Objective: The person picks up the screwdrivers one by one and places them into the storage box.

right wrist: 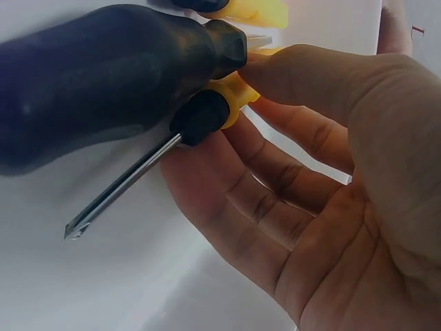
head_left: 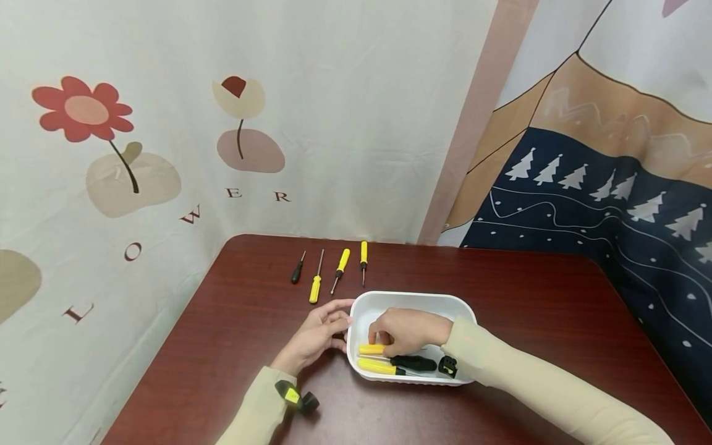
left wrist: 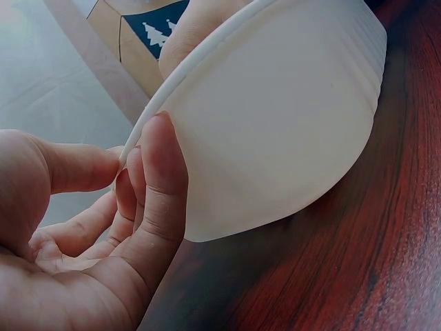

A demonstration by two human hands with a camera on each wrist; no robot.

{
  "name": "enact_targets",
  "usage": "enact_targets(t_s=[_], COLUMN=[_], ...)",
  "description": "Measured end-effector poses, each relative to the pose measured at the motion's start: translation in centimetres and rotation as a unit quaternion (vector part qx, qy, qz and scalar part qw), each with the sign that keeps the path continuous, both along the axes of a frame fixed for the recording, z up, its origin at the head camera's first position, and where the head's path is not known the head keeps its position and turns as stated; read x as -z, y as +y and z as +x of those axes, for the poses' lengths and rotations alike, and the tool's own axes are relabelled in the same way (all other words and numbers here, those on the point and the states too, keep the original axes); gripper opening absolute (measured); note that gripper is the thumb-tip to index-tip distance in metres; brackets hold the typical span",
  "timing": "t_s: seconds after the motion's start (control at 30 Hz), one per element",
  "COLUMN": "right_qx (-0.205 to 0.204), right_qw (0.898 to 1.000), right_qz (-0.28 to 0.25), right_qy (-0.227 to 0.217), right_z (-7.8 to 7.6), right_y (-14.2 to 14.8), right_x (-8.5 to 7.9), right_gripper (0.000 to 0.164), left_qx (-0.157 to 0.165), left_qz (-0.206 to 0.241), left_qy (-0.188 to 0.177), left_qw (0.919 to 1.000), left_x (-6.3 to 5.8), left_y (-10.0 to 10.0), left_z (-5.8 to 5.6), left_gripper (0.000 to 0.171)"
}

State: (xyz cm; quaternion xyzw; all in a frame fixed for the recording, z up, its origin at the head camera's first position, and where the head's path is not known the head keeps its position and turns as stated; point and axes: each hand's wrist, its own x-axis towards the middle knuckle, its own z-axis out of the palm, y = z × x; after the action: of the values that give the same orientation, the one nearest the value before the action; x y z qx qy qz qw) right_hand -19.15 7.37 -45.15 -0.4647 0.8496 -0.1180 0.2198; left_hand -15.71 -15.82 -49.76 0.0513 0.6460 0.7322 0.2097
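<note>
A white plastic tray (head_left: 417, 295) stands on the table. My left hand (head_left: 318, 335) pinches its left rim, the thumb at the edge and a finger against the outer wall (left wrist: 275, 131) in the left wrist view. Inside the tray, my right hand (head_left: 410, 330) grips a yellow screwdriver (head_left: 370, 349) by its handle. The right wrist view shows this screwdriver's black collar (right wrist: 201, 114) and cross-shaped tip between thumb and fingers. Right beside it lies a black-handled screwdriver (head_left: 417, 363), with another yellow screwdriver (head_left: 378, 367) along the tray's near side.
Behind the tray, several screwdrivers lie in a spaced row: a small black one (head_left: 297, 271), a yellow one (head_left: 315, 288), and two yellow-and-black ones (head_left: 342, 259). The dark red table (head_left: 534, 309) meets a printed curtain (head_left: 356, 123) at its back edge.
</note>
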Motion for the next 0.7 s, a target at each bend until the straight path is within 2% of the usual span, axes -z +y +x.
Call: enact_targets(t_s=[0.7], right_qx=[0.02], right_qw=[1.0], right_qz=[-0.012], right_qy=[-0.016], right_z=[-0.03], right_y=[0.52], right_x=[-0.62], right_gripper=[0.024], left_qx=[-0.002], left_qz=[-0.004], left_qy=[0.002], left_qw=[1.0], left_x=[-0.11], left_y=[0.02], left_z=[0.04], left_gripper=[0.049])
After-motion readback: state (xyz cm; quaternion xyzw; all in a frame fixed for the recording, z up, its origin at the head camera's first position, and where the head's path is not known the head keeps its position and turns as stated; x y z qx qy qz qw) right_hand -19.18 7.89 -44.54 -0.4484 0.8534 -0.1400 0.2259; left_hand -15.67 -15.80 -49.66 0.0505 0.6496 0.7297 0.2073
